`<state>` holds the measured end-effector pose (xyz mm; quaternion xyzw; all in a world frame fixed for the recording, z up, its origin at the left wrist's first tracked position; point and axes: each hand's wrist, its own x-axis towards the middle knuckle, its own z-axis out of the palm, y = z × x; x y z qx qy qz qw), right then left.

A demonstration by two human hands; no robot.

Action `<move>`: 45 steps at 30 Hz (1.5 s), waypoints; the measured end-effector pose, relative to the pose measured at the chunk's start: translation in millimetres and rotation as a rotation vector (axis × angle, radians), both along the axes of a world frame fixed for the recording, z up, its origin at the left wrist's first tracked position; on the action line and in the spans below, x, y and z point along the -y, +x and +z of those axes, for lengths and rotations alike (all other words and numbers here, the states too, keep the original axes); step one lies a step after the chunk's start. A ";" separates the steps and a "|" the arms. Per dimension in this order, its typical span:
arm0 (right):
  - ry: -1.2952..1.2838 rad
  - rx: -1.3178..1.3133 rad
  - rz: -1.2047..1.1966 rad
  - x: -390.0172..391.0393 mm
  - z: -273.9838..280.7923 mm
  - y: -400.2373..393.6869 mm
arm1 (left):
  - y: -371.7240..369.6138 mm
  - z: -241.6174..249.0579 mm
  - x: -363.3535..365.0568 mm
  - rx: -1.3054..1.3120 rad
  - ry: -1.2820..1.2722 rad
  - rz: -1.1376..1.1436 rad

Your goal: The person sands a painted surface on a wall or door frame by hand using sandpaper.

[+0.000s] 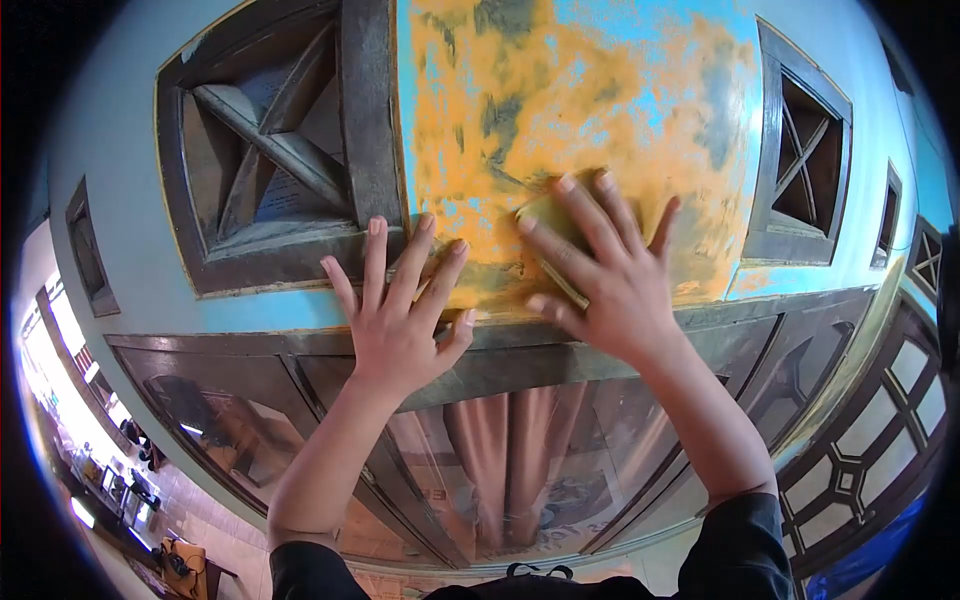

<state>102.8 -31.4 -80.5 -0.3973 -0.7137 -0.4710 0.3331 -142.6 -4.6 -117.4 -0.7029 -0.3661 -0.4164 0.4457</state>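
My right hand (625, 285) lies with spread fingers over a thin, yellowish folded sheet (550, 225), pressing it against the wall patch (600, 110). That patch is orange-yellow with dark smears and bits of blue. To its left, my left hand (400, 310) rests with fingers apart, the fingertips by the lower corner of a dark wooden vent frame (372, 120) and the patch's edge. Nothing shows under the left hand. The right palm hides part of the sheet.
Dark-framed glass panels (520, 450) run below the patch. A second vent with crossed bars (800, 150) is at the right, beside a latticed door or window (860, 450). At the lower left, a brown bag or chair (185, 565) stands on the tiled floor.
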 end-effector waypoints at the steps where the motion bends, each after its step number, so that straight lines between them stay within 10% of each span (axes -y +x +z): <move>1: 0.020 -0.051 0.004 -0.5 2.6 -1.0 | -0.6 1.6 -0.4 -0.003 -0.006 0.001; 15: -0.155 0.169 0.119 -1.1 -22.5 -1.6 | -3.6 9.9 5.1 -0.006 -0.066 0.036; 22: 0.081 -0.161 0.026 0.0 33.1 29.1 | 9.1 48.9 4.4 -0.058 -0.063 0.104; 34: -0.211 0.269 0.093 1.1 -0.3 44.2 | 37.9 68.1 -2.6 -0.180 -0.048 -0.024; 40: 0.183 -0.099 -0.083 -9.2 62.9 79.4 | 41.6 88.0 0.4 -0.195 0.003 -0.027; 45: -0.073 0.360 0.027 4.7 36.0 66.9 | 40.1 121.3 -5.1 -0.140 0.092 0.014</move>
